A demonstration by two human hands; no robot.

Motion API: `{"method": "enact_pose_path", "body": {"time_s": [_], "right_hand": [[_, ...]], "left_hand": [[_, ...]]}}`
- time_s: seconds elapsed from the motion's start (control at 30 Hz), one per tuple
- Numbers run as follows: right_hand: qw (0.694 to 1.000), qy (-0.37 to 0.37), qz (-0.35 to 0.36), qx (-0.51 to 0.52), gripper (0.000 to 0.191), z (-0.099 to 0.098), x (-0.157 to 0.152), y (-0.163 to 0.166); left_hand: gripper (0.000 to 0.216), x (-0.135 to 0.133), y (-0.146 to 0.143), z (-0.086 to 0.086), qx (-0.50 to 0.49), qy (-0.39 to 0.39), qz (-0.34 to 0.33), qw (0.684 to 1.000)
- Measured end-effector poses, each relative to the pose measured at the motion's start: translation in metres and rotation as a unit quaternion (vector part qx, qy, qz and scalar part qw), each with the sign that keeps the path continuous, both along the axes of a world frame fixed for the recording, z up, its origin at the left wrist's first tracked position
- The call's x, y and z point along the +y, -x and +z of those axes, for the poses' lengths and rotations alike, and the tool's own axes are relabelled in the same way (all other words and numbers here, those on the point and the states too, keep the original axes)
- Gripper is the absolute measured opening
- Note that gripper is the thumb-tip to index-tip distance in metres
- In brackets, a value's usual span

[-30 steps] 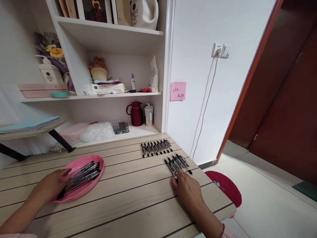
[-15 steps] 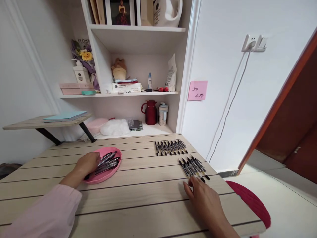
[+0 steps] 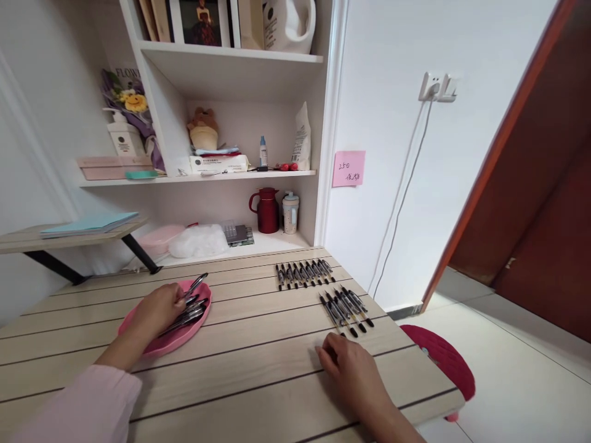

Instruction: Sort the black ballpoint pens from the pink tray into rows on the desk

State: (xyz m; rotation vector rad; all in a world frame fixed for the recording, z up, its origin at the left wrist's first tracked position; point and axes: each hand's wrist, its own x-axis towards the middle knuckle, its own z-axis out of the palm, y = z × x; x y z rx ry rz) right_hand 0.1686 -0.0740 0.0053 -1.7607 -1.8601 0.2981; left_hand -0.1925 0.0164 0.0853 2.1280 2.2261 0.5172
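My left hand (image 3: 159, 311) is over a pink plate (image 3: 159, 349) at the left of the table. It is closed on a pen (image 3: 197, 282), whose far end sticks up past the fingertips. Several more pens (image 3: 190, 315) lie in a loose heap on the plate, partly hidden by the hand. At the right, my right hand (image 3: 353, 372) rests on the table with loosely bent fingers and no thing visible in it. Just beyond its fingertips lies a row of black-capped pens (image 3: 345, 309), side by side. Behind that is a second, longer row of pens (image 3: 305, 274).
The slatted wooden table (image 3: 240, 381) adjoins a white shelf unit (image 3: 231, 178). On it stand a red jug (image 3: 268, 211) and a tumbler (image 3: 290, 213). A small raised stand (image 3: 106, 237) is at the back left. A red stool (image 3: 441, 357) is beside the table's right edge.
My left hand has lifted one pen slightly from the heap, its end now raised above the others. The whole view has shifted, with things appearing further left. My right hand stays near the front pen row.
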Motion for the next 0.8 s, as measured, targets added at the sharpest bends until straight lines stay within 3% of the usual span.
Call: {"method": "enact_pose_path", "body": {"time_s": [0.07, 0.17, 0.2, 0.27, 0.37, 0.47, 0.6, 0.8], "right_hand": [[0.992, 0.020, 0.039, 0.122, 0.025, 0.005, 0.005, 0.011], [0.930, 0.045, 0.097, 0.350, 0.026, 0.013, 0.019, 0.035], [0.901, 0.055, 0.110, 0.415, 0.026, 0.014, 0.025, 0.043], [0.862, 0.034, 0.086, 0.499, 0.029, 0.014, 0.037, 0.056], [0.850, -0.021, 0.053, 0.523, 0.034, 0.007, 0.051, 0.063], [0.843, -0.020, 0.035, 0.536, 0.036, -0.006, 0.058, 0.061], [0.818, -0.004, 0.022, 0.574, 0.037, -0.012, 0.059, 0.059], [0.770, 0.050, 0.029, 0.635, 0.038, -0.001, 0.053, 0.063]], "left_hand": [[0.014, -0.009, -0.032, 0.002, -0.192, 0.007, -0.045, 0.980], [0.018, -0.030, -0.097, -0.013, -0.480, 0.128, -0.124, 0.859], [0.018, -0.036, -0.120, -0.022, -0.534, 0.157, -0.140, 0.819], [0.017, -0.046, -0.158, -0.042, -0.577, 0.217, -0.137, 0.775], [0.021, -0.051, -0.193, -0.066, -0.608, 0.216, -0.118, 0.755], [0.025, -0.048, -0.205, -0.078, -0.612, 0.200, -0.137, 0.753], [0.026, -0.047, -0.207, -0.080, -0.613, 0.199, -0.141, 0.751], [0.030, -0.051, -0.199, -0.072, -0.634, 0.233, -0.156, 0.721]]}}
